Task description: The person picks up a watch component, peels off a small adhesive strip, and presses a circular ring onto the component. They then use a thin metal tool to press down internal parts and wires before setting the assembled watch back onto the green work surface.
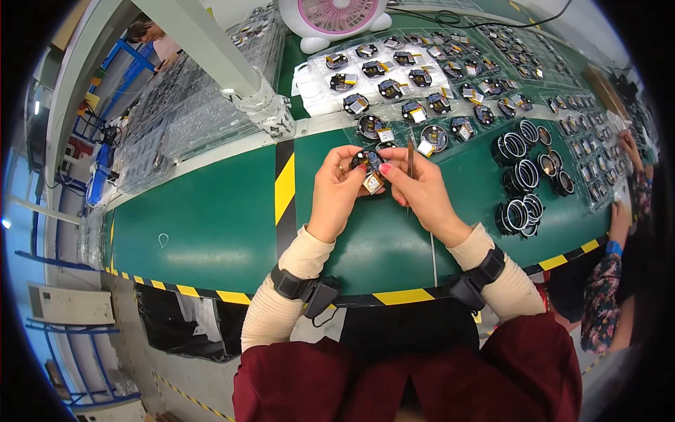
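A smooth green bench is filling most of the view, its mat glossy and bordered along the near edge by yellow-and-black striped tape, with a second striped band running across it toward the far side. At the far edge a round pink-and-white fan is standing, and just in front of it clear, thin moulded plastic trays are lying flat, each pocket carrying a small round dark module with a yellow-tabbed rectangular piece. To the left, stacks of empty clear trays are leaning beside a grey metal post. To the right, black ring-shaped housings with pale rims are standing in short rows on the mat. At the far right edge another person's hand and patterned sleeve are reaching onto the bench. The person's forearms, in cream ribbed sleeves with black wrist straps, are coming in from the lower edge and meeting over the middle of the bench. The left hand is held upright, its grip pinching a small round dark module between thumb and fingers, raised above the mat; a small yellowish square tab is hanging beneath it. The right hand is touching the same module with its fingertips while its grip is pressing thin metal tweezers upright.
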The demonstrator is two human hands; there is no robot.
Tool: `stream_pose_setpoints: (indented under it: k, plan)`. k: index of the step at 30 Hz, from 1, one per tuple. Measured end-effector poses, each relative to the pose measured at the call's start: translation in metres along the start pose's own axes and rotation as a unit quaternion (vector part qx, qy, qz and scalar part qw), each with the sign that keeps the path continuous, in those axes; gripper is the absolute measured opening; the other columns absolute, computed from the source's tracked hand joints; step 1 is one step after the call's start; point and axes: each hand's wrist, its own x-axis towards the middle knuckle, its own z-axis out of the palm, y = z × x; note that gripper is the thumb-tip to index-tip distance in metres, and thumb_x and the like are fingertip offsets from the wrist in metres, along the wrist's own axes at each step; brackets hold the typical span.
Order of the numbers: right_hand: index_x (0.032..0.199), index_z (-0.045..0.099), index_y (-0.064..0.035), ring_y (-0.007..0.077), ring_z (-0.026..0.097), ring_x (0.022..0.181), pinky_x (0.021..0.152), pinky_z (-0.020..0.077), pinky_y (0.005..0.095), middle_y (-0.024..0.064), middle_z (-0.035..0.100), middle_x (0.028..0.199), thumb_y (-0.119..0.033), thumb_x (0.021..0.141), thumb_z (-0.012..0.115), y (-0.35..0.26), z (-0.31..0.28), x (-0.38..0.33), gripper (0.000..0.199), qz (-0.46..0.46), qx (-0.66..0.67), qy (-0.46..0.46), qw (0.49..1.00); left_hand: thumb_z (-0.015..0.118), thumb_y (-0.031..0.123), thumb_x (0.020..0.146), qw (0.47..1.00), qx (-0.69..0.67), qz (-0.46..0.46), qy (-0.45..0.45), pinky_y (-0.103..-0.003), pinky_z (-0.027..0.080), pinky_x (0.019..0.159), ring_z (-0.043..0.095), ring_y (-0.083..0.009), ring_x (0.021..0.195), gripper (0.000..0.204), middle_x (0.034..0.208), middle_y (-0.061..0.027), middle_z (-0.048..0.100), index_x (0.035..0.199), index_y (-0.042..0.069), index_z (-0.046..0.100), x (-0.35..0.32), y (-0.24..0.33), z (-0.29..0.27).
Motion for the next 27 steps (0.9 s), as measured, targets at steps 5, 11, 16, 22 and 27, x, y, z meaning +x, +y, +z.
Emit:
stream_pose_setpoints:
  k: [5,11,16,22,27]
  plan:
    - [0.104,0.054,0.0003,0.0022,0.038,0.045,0.041,0.0270,0.0171,-0.0038,0.045,0.061,-0.014,0.088,0.050,0.0001,-0.0013,0.0001,0.022,-0.008,-0.012,0.019,1.000,0.043,-0.003,0.085,0.998,0.065,0.013,-0.012,-0.029,0.053,0.064,0.057,-0.0128,0.079,0.019,0.094,-0.0066,0.055,0.104,0.001,0.045,-0.0028,0.0021,0.0013]
    - [0.100,0.056,0.0004,0.0023,0.037,0.045,0.041,0.0268,0.0173,-0.0041,0.045,0.057,-0.015,0.088,0.049,-0.0016,-0.0009,-0.0013,0.020,-0.023,-0.021,0.032,0.999,0.046,-0.005,0.082,0.993,0.105,0.061,-0.011,-0.024,0.050,0.064,0.055,-0.0095,0.079,0.021,0.093,-0.0052,0.054,0.103,0.000,0.046,-0.0052,-0.0016,0.0041]
    - [0.099,0.057,0.0007,0.0026,0.038,0.045,0.041,0.0271,0.0172,-0.0040,0.045,0.057,-0.015,0.088,0.050,0.0021,-0.0029,-0.0006,0.021,-0.018,-0.034,0.022,0.999,0.048,-0.004,0.081,0.969,0.216,0.121,-0.010,-0.021,0.048,0.063,0.053,-0.0074,0.078,0.020,0.092,-0.0046,0.054,0.101,-0.001,0.048,-0.0077,0.0008,0.0066]
    - [0.099,0.058,0.0013,0.0030,0.039,0.045,0.041,0.0275,0.0170,-0.0026,0.049,0.060,-0.014,0.088,0.051,0.0030,-0.0006,-0.0013,0.021,-0.016,-0.012,0.029,0.999,0.049,-0.003,0.082,0.979,0.175,0.099,-0.020,-0.022,0.049,0.059,0.054,-0.0073,0.072,0.023,0.089,-0.0043,0.056,0.104,-0.002,0.051,-0.0096,0.0009,0.0086]
    - [0.102,0.057,0.0010,0.0029,0.040,0.045,0.039,0.0272,0.0167,-0.0016,0.051,0.063,-0.014,0.088,0.051,-0.0033,-0.0009,-0.0021,0.022,0.030,0.021,0.055,0.998,0.048,0.001,0.084,0.997,0.060,-0.001,-0.041,-0.024,0.051,0.055,0.055,-0.0091,0.069,0.027,0.087,-0.0042,0.056,0.111,0.000,0.051,-0.0090,0.0054,0.0060]
